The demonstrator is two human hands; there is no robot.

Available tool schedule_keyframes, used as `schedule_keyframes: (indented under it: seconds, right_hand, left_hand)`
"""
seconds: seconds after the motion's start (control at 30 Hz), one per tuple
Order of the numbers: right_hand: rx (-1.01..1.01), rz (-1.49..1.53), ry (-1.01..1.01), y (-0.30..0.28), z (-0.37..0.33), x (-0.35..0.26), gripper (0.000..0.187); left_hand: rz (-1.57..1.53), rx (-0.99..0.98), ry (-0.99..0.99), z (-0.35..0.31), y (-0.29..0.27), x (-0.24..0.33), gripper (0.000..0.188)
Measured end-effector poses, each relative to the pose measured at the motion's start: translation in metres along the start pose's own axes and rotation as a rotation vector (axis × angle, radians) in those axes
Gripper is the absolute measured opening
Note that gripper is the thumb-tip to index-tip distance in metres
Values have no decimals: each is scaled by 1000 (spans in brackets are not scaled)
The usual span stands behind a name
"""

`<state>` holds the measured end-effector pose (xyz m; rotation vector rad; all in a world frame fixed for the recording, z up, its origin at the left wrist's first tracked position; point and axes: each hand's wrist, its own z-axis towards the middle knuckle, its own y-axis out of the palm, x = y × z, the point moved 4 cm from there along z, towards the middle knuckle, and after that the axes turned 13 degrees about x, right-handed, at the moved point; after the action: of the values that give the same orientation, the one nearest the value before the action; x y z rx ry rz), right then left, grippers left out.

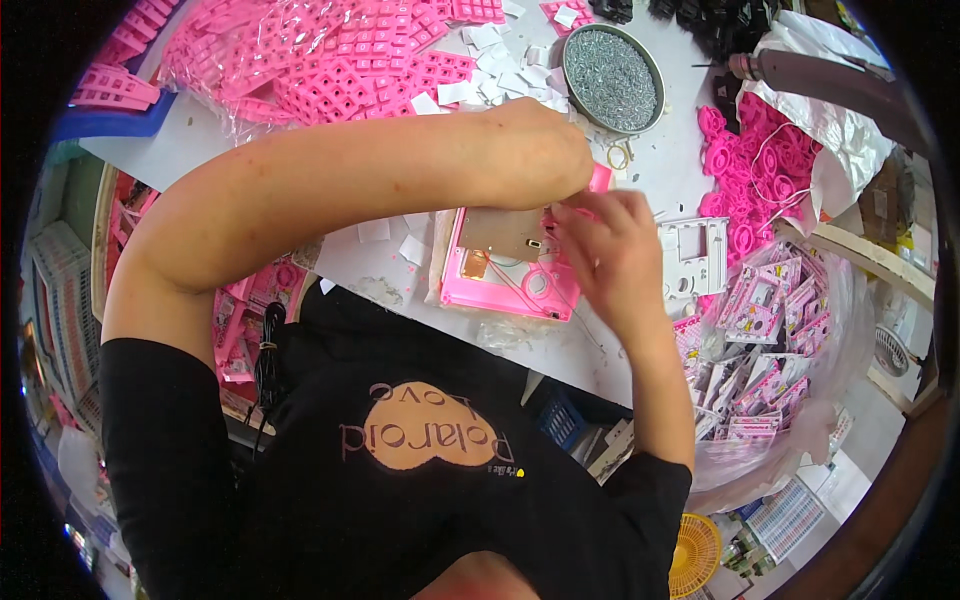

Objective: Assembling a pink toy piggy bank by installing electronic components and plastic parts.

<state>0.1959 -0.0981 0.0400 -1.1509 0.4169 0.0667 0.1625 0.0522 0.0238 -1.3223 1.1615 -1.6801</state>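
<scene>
A pink plastic housing [470, 292] lies on the white worktable in front of me. Inside it sit a brown circuit board [500, 232], thin wires and a round pink ring [538, 285]. My left arm reaches across from the left, and my left hand [540, 155] is curled over the housing's far edge, its fingertips hidden beneath. From the right comes my right hand [612, 245], its fingers closed at the board's right edge, close below my left hand. Whatever is between the fingers of either hand is too small or hidden to name.
A round bowl of small metal screws [615, 80] stands beyond my hands. Pink button sheets [340, 60] and white paper squares [490, 65] lie far left. On the right are a white plastic frame [693, 258], pink ring parts [745, 175], a bag of printed panels [765, 330] and a dark rod-like tool [820, 80].
</scene>
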Motion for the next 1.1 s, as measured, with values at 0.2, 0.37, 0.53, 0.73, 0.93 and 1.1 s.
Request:
schedule_keyframes:
  seconds: [0.2, 0.37, 0.53, 0.73, 0.93, 1.1]
  right_hand:
    - [22, 80, 130, 3, -6, -7, 25]
    - [152, 3, 100, 9, -13, -11, 40]
    - [111, -176, 120, 19, -12, -28, 42]
    - [-13, -187, 50, 13, -13, -27, 48]
    - [-192, -345, 9, 11, -8, -35, 45]
    - [-22, -13, 95, -7, 7, -10, 37]
  left_hand:
    - [82, -1, 77, -2, -4, 4, 13]
    - [45, 17, 99, 1, -5, 7, 12]
    - [44, 0, 101, 4, -5, 4, 14]
    - [-78, 264, -108, 3, -9, -10, 18]
    - [-101, 401, -559, -39, -47, -49, 31]
    - [-101, 655, -316, -46, -4, -35, 22]
